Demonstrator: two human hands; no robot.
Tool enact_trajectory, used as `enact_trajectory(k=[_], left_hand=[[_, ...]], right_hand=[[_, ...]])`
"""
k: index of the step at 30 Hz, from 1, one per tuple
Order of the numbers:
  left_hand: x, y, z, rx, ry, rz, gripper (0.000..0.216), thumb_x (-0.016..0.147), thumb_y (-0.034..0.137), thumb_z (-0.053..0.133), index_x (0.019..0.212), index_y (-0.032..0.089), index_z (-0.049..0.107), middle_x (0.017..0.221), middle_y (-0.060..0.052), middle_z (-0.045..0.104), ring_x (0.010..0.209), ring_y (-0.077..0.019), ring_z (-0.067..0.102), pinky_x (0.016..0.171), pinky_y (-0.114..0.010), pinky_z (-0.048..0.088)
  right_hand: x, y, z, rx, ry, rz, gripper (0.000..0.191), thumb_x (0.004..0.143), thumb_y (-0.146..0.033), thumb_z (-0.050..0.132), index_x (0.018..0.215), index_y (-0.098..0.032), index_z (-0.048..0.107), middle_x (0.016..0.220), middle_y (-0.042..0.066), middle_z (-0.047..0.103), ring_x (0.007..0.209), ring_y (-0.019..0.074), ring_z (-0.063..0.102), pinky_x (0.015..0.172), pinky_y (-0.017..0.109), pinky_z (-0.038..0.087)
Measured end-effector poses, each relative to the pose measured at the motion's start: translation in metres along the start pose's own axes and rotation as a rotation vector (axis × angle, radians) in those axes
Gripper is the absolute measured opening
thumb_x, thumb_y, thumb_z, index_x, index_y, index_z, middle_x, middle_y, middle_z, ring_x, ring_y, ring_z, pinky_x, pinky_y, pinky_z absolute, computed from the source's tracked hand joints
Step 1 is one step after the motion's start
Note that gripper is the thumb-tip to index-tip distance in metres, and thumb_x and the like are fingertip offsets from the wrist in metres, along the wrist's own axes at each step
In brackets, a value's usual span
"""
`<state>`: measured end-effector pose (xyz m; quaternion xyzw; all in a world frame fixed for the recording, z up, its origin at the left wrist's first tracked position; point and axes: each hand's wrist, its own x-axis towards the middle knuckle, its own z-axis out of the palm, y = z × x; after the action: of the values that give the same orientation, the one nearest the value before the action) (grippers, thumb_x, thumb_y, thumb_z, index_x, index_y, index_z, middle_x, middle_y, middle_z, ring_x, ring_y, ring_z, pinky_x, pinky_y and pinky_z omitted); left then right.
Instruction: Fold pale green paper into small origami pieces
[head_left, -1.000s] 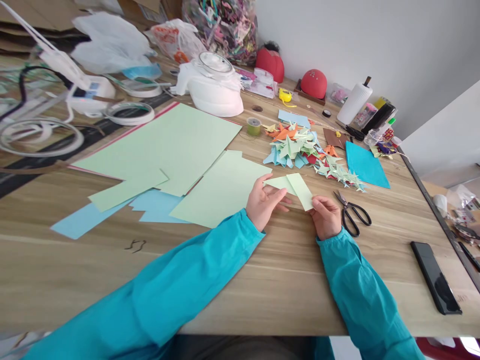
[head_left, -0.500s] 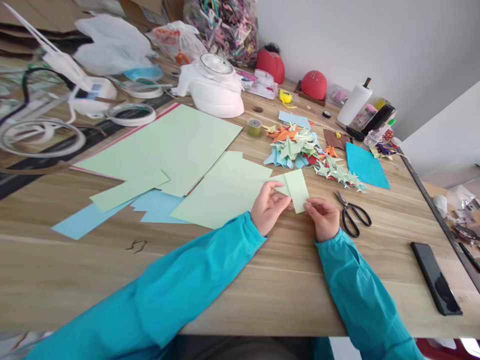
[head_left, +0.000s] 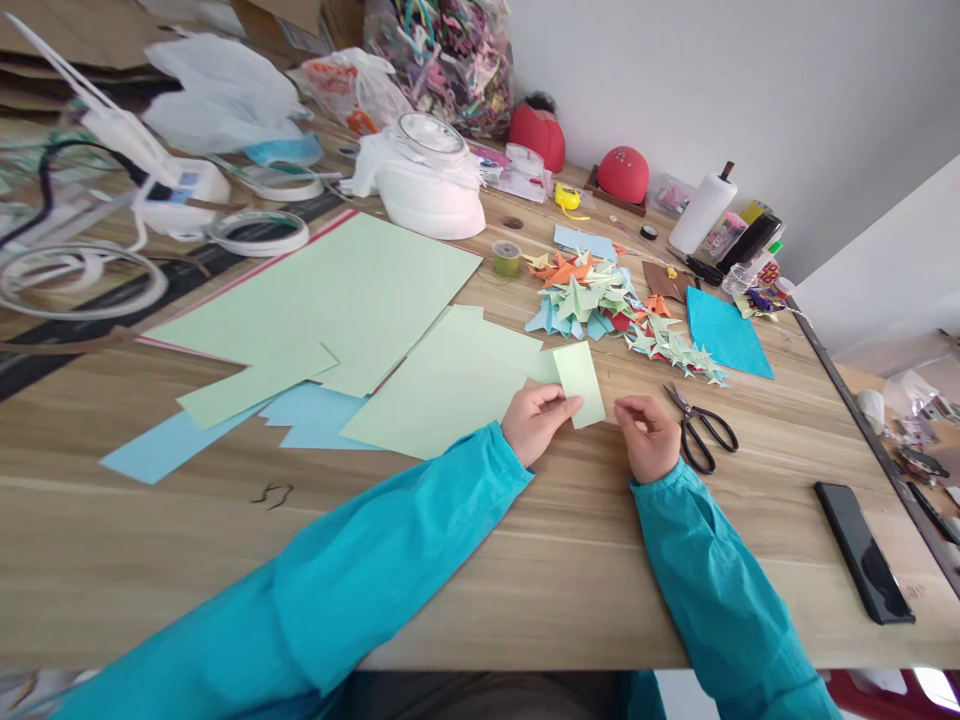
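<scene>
My left hand (head_left: 537,420) pinches the near left corner of a small folded light green paper (head_left: 580,368), which lies on the wooden table (head_left: 525,560). My right hand (head_left: 649,435) rests just right of the paper, fingers curled, a small gap between it and the paper's edge; nothing shows in it. Both arms wear teal sleeves. A larger light green sheet (head_left: 442,380) lies under and left of the folded piece.
Black scissors (head_left: 701,432) lie right of my right hand. A heap of folded paper shapes (head_left: 600,300) and a blue sheet (head_left: 724,330) sit beyond. A big green sheet (head_left: 337,290), blue sheets (head_left: 225,430), a white appliance (head_left: 427,180) and a black phone (head_left: 862,550) are around.
The paper was folded down flat into a narrower rectangle. My right hand let go of its corner and drew slightly right; my left hand shifted to pinch the near corner.
</scene>
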<state>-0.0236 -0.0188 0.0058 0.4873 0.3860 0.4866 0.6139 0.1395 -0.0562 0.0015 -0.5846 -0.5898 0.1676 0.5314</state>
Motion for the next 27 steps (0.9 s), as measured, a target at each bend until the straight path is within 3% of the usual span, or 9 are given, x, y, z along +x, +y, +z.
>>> enact_trajectory(k=[4, 10, 16, 21, 27], left_hand=[[0.002, -0.002, -0.001, -0.088, 0.002, -0.024, 0.030, 0.061, 0.043, 0.071, 0.066, 0.014, 0.066, 0.061, -0.003, 0.068, 0.055, -0.0183, 0.062, 0.058, -0.031, 0.053], [0.003, -0.001, -0.001, -0.122, 0.036, -0.026, 0.033, 0.059, 0.044, 0.072, 0.066, 0.013, 0.065, 0.063, -0.004, 0.068, 0.055, -0.0181, 0.062, 0.055, -0.031, 0.055], [0.007, -0.002, -0.002, -0.165, 0.068, -0.002, 0.032, 0.059, 0.043, 0.072, 0.065, 0.012, 0.064, 0.062, -0.003, 0.067, 0.058, -0.0194, 0.063, 0.057, -0.033, 0.055], [0.008, -0.002, -0.004, -0.197, 0.069, -0.014, 0.032, 0.058, 0.042, 0.073, 0.065, 0.012, 0.064, 0.062, -0.003, 0.066, 0.059, -0.0194, 0.062, 0.056, -0.033, 0.055], [0.007, -0.002, -0.004, -0.207, 0.065, -0.019, 0.030, 0.059, 0.040, 0.074, 0.070, 0.013, 0.067, 0.065, -0.003, 0.068, 0.062, -0.0196, 0.063, 0.053, -0.029, 0.053]], right_hand=[[0.006, 0.010, -0.017, -0.368, 0.238, 0.057, 0.026, 0.074, -0.016, 0.046, 0.092, -0.016, 0.065, 0.091, 0.008, 0.066, 0.083, 0.0198, 0.060, 0.079, 0.037, 0.048], [0.009, 0.019, -0.037, -0.869, 0.377, 0.421, 0.059, 0.066, -0.009, 0.044, 0.123, -0.020, 0.051, 0.118, 0.014, 0.052, 0.112, 0.0328, 0.047, 0.091, 0.051, 0.035], [0.009, 0.034, -0.043, -0.940, 0.188, 0.464, 0.058, 0.070, -0.011, 0.045, 0.127, -0.022, 0.046, 0.115, 0.013, 0.054, 0.111, 0.0302, 0.047, 0.092, 0.051, 0.033], [0.001, 0.038, -0.034, -0.842, 0.022, 0.276, 0.051, 0.070, -0.011, 0.043, 0.118, -0.024, 0.055, 0.120, 0.008, 0.055, 0.113, 0.0259, 0.046, 0.091, 0.043, 0.037], [0.000, 0.041, -0.039, -0.820, -0.037, 0.138, 0.050, 0.066, -0.011, 0.045, 0.113, -0.022, 0.057, 0.114, 0.009, 0.060, 0.108, 0.0265, 0.051, 0.093, 0.044, 0.036]])
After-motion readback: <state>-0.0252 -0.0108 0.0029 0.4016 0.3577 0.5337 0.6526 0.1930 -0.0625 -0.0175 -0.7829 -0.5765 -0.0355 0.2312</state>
